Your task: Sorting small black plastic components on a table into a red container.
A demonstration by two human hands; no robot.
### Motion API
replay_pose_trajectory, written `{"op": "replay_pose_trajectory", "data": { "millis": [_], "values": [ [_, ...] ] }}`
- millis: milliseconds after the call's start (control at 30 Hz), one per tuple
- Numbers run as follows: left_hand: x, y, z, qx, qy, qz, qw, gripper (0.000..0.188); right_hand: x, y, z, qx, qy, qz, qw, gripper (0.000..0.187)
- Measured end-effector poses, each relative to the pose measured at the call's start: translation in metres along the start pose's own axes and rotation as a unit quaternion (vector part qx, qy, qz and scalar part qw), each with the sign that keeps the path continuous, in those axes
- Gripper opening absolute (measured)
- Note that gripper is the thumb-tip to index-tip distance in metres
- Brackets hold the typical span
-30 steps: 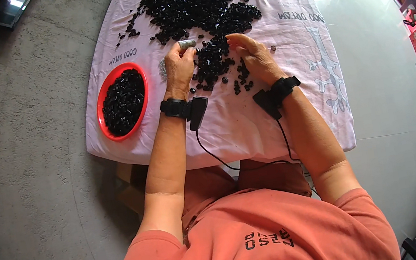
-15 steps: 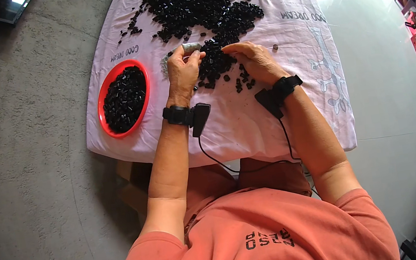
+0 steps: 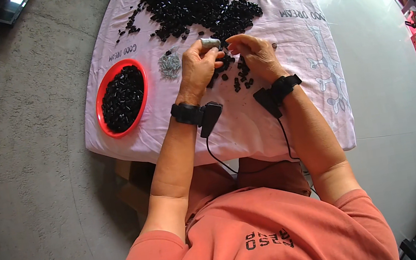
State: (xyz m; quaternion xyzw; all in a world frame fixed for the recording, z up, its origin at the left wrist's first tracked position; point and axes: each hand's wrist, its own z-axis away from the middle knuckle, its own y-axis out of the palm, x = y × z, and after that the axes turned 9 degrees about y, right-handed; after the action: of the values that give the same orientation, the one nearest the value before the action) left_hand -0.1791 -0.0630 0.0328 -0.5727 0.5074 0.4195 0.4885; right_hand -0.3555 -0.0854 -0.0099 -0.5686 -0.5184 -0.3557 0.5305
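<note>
1. A round red plastic bowl [image 3: 145, 85], filled with small, shiny black pieces [image 3: 123, 100], rests on a pale pink printed cloth [image 3: 310, 119] and serves as the landmark here.
2. The left hand [image 3: 199, 67], right of the bowl, has its thumb and index finger bent close together; whether anything is pinched between them cannot be told.
3. A grey wrap [image 3: 211, 42] covers that index finger, to the right of the bowl and slightly beyond it.
4. The right hand [image 3: 256, 56], farther right of the bowl, is half curled, its fingertips near the left hand's; its grip is hidden, so a held piece cannot be confirmed.
5. Loose black pieces [image 3: 242, 74] lie right of the bowl, just beside the right hand.
6. A large heap of black pieces [image 3: 193, 1] spreads beyond the bowl and to its right.
7. A small clump of thin, silvery pieces [image 3: 170, 66] sits just right of the bowl, between it and the left hand.
</note>
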Motion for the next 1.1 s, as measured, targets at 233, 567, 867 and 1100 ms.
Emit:
{"op": "replay_pose_trajectory", "data": {
  "millis": [233, 567, 867, 1100],
  "values": [
    [-0.003, 0.004, 0.006, 0.001, 0.015, -0.011, 1.0, 0.015, -0.004, -0.002, -0.002, -0.051, -0.084, 0.069, 0.993, 0.03],
    [0.007, 0.013, 0.005, 0.034, -0.003, -0.025, 0.999, 0.016, -0.018, 0.001, -0.006, -0.032, 0.006, -0.041, 0.999, 0.038],
    [0.006, 0.008, 0.003, 0.017, 0.03, -0.062, 0.997, 0.018, -0.001, 0.0, -0.002, -0.051, 0.057, -0.127, 0.989, 0.028],
    [0.0, -0.009, 0.045, -0.077, 0.105, -0.122, 0.984, 0.027, 0.015, -0.006, 0.004, 0.083, 0.105, -0.175, 0.975, 0.014]
  ]
}}
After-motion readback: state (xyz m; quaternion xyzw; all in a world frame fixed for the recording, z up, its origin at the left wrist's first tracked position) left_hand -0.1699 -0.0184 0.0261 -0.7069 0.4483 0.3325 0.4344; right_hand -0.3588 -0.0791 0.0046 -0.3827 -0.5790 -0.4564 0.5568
